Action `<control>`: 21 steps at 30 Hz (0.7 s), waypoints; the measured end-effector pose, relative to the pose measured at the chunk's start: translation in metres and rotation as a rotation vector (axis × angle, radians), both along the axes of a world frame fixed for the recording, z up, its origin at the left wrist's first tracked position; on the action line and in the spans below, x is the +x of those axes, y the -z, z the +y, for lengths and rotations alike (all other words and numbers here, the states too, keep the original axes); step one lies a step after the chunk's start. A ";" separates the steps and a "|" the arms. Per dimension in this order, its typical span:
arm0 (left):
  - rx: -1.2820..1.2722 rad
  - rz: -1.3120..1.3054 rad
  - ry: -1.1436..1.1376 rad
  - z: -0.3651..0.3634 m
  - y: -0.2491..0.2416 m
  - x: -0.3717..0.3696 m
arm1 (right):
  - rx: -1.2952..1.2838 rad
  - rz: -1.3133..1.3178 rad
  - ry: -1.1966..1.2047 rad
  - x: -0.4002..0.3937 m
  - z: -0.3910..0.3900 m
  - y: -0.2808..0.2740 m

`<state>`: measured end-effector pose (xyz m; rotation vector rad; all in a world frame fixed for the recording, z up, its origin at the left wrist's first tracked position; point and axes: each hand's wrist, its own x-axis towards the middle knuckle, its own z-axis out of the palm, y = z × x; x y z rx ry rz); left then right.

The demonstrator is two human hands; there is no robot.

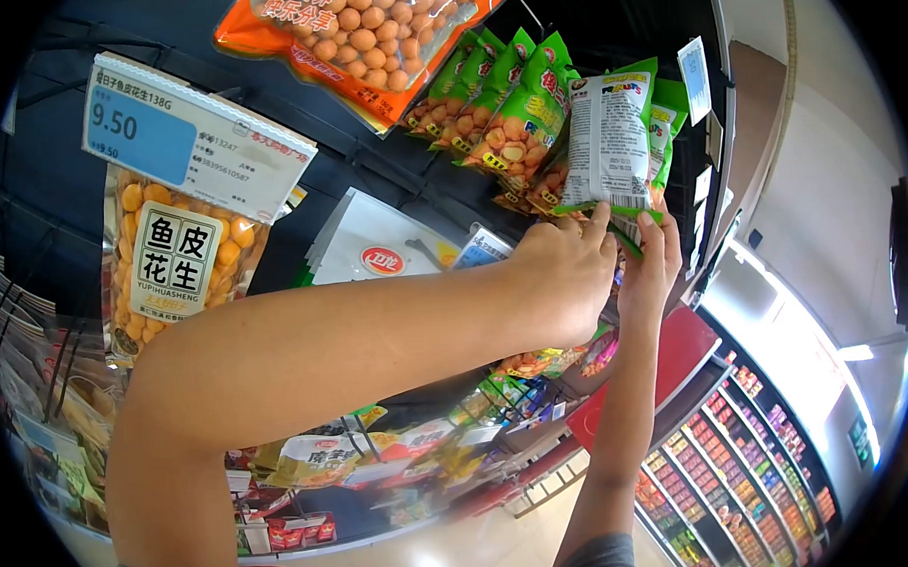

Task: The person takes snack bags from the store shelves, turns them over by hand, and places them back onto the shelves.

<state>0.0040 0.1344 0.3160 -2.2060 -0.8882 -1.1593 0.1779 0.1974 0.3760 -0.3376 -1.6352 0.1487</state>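
At the upper right, a green snack packet (609, 143) turns its white printed back label toward me, with "PEANUTS" lettering near its top. My left hand (571, 269) comes in from the left with fingers closed at the packet's lower green edge. Right beside it, my right hand (653, 259) pinches the same lower edge, thumb and fingers together. The packet sits against a row of similar green peanut packets (518, 111), some showing their fronts with nuts pictured. Part of the packet's bottom is hidden behind my fingers.
An orange bag of round nuts (365, 32) hangs above. To the left are a 9.50 price tag (194, 133) and a yellow nut bag (178, 253). A white packet (373, 246) lies behind my left forearm. Stocked shelves (730, 464) stand at lower right.
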 end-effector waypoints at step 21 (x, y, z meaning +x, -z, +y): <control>-0.090 -0.051 0.087 -0.006 -0.007 -0.004 | -0.007 0.000 0.020 0.001 0.001 0.001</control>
